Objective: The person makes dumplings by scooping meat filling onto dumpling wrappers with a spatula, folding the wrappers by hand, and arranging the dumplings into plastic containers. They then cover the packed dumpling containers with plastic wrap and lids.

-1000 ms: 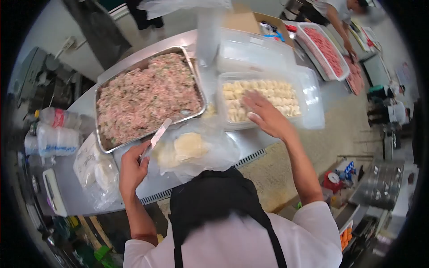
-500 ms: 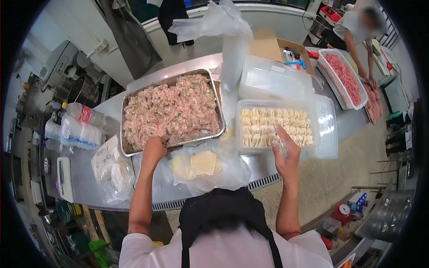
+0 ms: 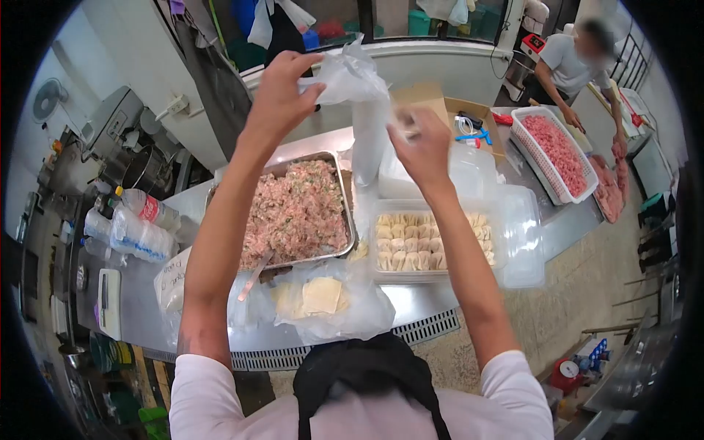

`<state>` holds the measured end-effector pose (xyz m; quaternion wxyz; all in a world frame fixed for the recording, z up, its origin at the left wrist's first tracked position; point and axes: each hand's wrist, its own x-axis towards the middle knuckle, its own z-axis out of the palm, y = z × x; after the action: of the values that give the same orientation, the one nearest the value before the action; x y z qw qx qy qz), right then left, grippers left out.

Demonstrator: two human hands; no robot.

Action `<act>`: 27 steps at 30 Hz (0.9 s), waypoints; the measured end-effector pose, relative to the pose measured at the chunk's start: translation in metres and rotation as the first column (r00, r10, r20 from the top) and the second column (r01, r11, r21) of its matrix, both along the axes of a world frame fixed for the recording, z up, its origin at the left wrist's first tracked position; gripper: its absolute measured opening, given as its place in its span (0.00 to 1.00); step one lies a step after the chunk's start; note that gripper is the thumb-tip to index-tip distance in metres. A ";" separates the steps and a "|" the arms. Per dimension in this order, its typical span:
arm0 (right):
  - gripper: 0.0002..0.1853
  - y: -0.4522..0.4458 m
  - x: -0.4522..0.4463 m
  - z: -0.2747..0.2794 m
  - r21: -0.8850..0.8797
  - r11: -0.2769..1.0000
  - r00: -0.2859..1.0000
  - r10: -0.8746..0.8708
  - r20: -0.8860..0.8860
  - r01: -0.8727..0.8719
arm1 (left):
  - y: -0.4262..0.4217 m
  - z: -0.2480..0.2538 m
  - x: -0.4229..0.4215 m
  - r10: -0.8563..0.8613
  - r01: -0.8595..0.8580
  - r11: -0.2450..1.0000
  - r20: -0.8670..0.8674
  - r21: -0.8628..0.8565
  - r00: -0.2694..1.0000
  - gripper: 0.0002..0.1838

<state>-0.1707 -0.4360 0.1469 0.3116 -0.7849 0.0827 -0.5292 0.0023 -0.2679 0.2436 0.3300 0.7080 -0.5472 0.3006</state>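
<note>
Going by a clock face over the middle of the head view here. Got a tall column of cloudy plastic [image 3: 369, 143] standing up at 12 o'clock on the tabletop [image 3: 422, 297], with loose crumpled film [image 3: 350, 82] at its top. Left hand [image 3: 290, 92] up at 11, right at the left edge of that film, thumb and fingers spread apart; can't tell about any real grip on it. Right hand [image 3: 425, 143] between 1 and 2, just beside the column, pretty motion-blurred, so can't tell wide from narrow, or touching from not. Over at 9, a metal tray [image 3: 350, 227] of minced filling [image 3: 301, 209] with green flecks, plus a flat utensil [image 3: 254, 277] tilted against its near rim around 8. Pale wrapper sheets [image 3: 321, 296] between 6 and 7, lying on clear plastic. Rows of dumplings [image 3: 407, 243] in a clear tub [image 3: 411, 277] between 3 and 4, partly behind the right forearm. Further out, just past 2, a white basket [image 3: 583, 196] of pink ground meat [image 3: 554, 150], near a co-worker [image 3: 572, 73] in a white top.
</note>
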 end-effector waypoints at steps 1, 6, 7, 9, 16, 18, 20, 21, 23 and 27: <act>0.12 -0.012 0.028 0.008 -0.141 0.985 0.994 -0.093 0.049 0.100 | -0.017 -0.001 0.008 -0.033 0.034 0.999 0.047 -0.021 0.998 0.23; 0.10 -0.066 0.115 0.003 -0.324 0.913 0.964 -0.266 -0.015 0.246 | -0.067 -0.020 0.023 0.101 -0.105 0.992 0.051 0.077 0.994 0.28; 0.09 -0.075 0.120 0.007 -0.275 0.939 0.972 -0.230 -0.053 0.207 | -0.068 -0.019 0.023 0.187 -0.190 0.969 0.033 0.156 0.982 0.29; 0.08 -0.087 0.125 0.022 -0.235 0.960 0.980 -0.176 -0.090 0.151 | -0.067 -0.015 0.028 0.165 -0.169 0.979 0.039 0.116 0.985 0.28; 0.05 -0.070 0.076 0.114 -0.410 0.907 0.982 0.153 0.111 -0.095 | -0.087 0.019 0.022 -0.043 0.063 0.981 0.114 -0.185 0.993 0.27; 0.05 -0.062 0.063 0.135 -0.447 0.879 0.962 0.242 0.125 -0.163 | -0.093 0.031 0.021 -0.048 0.086 0.957 0.141 -0.279 0.989 0.24; 0.10 -0.058 0.047 0.153 -0.440 0.872 0.957 0.278 0.080 -0.216 | -0.097 0.044 0.019 -0.232 0.219 0.962 -0.063 -0.166 0.971 0.62; 0.18 -0.066 0.045 0.160 -0.405 0.887 0.962 0.268 0.056 -0.223 | -0.099 0.055 0.011 -0.290 0.267 0.947 -0.125 -0.178 0.949 0.57; 0.16 -0.065 0.022 0.185 -0.300 0.894 0.920 0.377 0.103 -0.333 | -0.101 0.063 0.003 -0.393 0.348 0.912 -0.215 -0.219 0.894 0.47; 0.04 -0.071 -0.012 0.208 -0.113 0.906 0.843 0.421 0.335 -0.408 | -0.096 0.065 -0.002 -0.521 0.463 0.854 -0.409 -0.239 0.750 0.18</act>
<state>-0.1822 -0.5071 0.3545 0.4135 -0.6825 -0.1558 -0.5822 0.0005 -0.3642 0.3081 0.5597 0.5675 -0.6009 0.0597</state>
